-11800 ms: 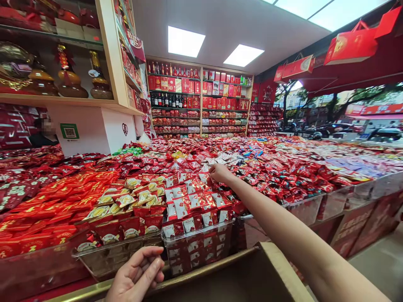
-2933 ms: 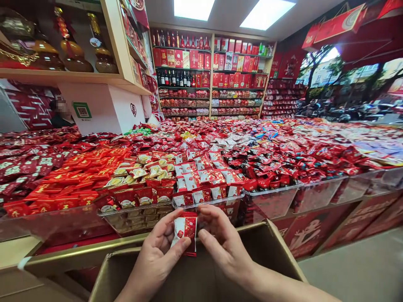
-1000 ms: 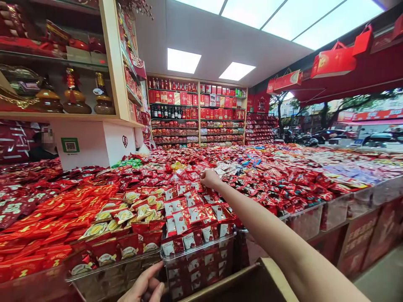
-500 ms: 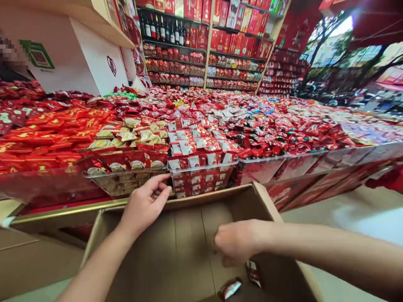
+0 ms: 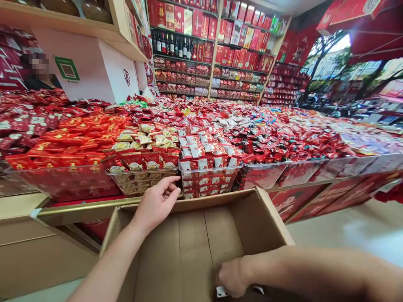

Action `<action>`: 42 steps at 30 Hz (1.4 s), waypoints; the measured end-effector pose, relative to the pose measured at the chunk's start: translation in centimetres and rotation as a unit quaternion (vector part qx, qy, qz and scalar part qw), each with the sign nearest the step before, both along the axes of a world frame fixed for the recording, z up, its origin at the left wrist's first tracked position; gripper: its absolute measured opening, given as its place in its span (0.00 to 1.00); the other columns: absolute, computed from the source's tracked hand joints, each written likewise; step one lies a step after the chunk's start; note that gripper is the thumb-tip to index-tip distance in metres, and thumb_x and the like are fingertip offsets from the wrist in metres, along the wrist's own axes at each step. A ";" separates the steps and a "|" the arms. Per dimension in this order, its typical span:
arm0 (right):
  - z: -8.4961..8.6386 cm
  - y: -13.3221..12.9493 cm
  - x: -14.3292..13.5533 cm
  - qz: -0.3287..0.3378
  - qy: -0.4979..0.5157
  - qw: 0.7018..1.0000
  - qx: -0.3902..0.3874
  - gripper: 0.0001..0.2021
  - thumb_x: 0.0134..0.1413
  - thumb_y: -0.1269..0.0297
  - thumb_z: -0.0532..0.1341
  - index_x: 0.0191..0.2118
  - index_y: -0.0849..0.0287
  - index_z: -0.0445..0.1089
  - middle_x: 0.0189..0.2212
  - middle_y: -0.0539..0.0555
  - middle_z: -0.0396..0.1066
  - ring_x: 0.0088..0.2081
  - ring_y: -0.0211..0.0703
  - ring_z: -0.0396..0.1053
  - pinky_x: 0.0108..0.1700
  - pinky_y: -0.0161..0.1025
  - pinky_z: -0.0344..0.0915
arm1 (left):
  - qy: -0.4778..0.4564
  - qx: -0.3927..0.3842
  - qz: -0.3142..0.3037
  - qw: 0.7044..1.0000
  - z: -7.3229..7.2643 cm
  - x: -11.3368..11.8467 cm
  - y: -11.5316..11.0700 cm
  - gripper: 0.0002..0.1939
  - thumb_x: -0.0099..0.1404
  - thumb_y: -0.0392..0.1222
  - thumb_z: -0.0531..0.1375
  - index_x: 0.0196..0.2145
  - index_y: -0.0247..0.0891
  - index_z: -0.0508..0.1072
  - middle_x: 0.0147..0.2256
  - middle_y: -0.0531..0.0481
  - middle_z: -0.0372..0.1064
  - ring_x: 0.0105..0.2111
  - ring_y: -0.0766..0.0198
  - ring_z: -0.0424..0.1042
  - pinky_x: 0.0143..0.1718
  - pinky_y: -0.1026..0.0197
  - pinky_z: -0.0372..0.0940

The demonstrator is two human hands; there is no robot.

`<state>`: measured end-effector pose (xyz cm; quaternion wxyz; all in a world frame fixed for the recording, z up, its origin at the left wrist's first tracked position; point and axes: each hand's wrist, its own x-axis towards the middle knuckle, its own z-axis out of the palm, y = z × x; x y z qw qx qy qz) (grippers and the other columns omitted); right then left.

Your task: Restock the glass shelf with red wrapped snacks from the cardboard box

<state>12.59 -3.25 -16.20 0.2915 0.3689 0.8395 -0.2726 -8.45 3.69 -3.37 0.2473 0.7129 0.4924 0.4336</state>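
An opened cardboard box stands below me, its far wall near the display bins. Inside it, low on the right, my right hand is closed, slightly blurred, with a small wrapped snack packet at its fingertips. Part of a second packet shows under my right wrist. My left hand is over the box's far edge, fingers loosely bent, thumb and forefinger apart, holding nothing. It is close to a clear bin of red-and-white packets and one of red-and-gold packets.
Clear bins of wrapped sweets spread across the counter, with orange-red packets at left. A gold-edged ledge runs beneath. Shelves with bottles and boxes rise behind. A white pillar stands at left, with a person beyond it.
The view has tilted up and shifted left. My right hand has moved down in the box to where the packets lie, now covering most of them. My left hand keeps its place by the bins.
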 end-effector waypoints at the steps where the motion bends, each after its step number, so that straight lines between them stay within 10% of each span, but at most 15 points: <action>1: 1.0 0.4 -0.3 0.014 0.003 1.000 0.010 0.05 0.36 0.73 0.60 0.24 0.58 0.71 0.19 0.50 0.69 0.23 0.43 0.67 0.21 0.34 0.57 | -0.010 0.002 -0.001 1.000 0.0 -0.1 -0.1 0.17 0.58 0.46 0.55 0.44 0.38 0.68 0.27 0.54 0.67 0.23 0.69 0.64 0.24 0.67 0.60; 4: 5.7 2.0 -1.1 -0.042 0.179 0.983 0.022 0.06 0.46 0.68 0.56 0.33 0.59 0.68 0.22 0.50 0.67 0.22 0.38 0.62 0.22 0.33 0.54 | -0.037 -0.003 -0.024 0.999 0.4 -0.6 -0.7 0.16 0.61 0.48 0.52 0.41 0.36 0.68 0.28 0.50 0.70 0.27 0.66 0.69 0.29 0.64 0.65; 9: 12.1 4.0 -1.9 -0.242 0.547 0.800 -0.042 0.12 0.55 0.56 0.53 0.37 0.60 0.62 0.27 0.49 0.63 0.27 0.33 0.59 0.29 0.31 0.58 | -0.018 -0.025 -0.097 0.995 1.5 -0.9 -1.6 0.20 0.62 0.52 0.48 0.35 0.36 0.72 0.30 0.47 0.73 0.31 0.62 0.71 0.34 0.62 0.65; 17: 11.6 5.1 -3.2 -0.331 0.658 0.653 -0.175 0.19 0.46 0.49 0.60 0.34 0.62 0.62 0.27 0.49 0.63 0.28 0.34 0.62 0.31 0.35 0.62 | 0.018 -0.062 -0.076 0.995 1.8 0.2 -1.4 0.12 0.58 0.47 0.57 0.25 0.38 0.74 0.23 0.53 0.71 0.25 0.66 0.68 0.27 0.66 0.62; 29: 11.8 4.7 -3.3 -0.392 0.678 0.584 -0.214 0.20 0.37 0.55 0.67 0.34 0.63 0.64 0.27 0.53 0.71 0.29 0.38 0.70 0.31 0.37 0.64 | -0.035 -0.072 -0.045 0.996 1.2 -0.4 -0.6 0.11 0.58 0.47 0.56 0.27 0.38 0.72 0.25 0.53 0.71 0.27 0.65 0.69 0.30 0.66 0.65; 35: 11.3 4.6 -3.1 -0.382 0.672 0.628 -0.085 0.12 0.42 0.59 0.64 0.29 0.62 0.65 0.24 0.50 0.68 0.26 0.35 0.64 0.31 0.35 0.61 | -0.063 -0.125 -0.102 0.985 0.9 -0.7 -0.7 0.13 0.57 0.47 0.58 0.40 0.41 0.69 0.30 0.53 0.73 0.31 0.63 0.72 0.32 0.66 0.67; 42: 11.6 4.4 -3.3 -0.420 0.676 0.597 -0.101 0.21 0.37 0.48 0.64 0.27 0.61 0.60 0.22 0.49 0.63 0.24 0.34 0.60 0.27 0.35 0.65 | -0.012 -0.145 -0.125 0.981 0.9 -1.2 -0.7 0.10 0.57 0.49 0.58 0.31 0.41 0.70 0.27 0.53 0.72 0.30 0.63 0.71 0.31 0.67 0.66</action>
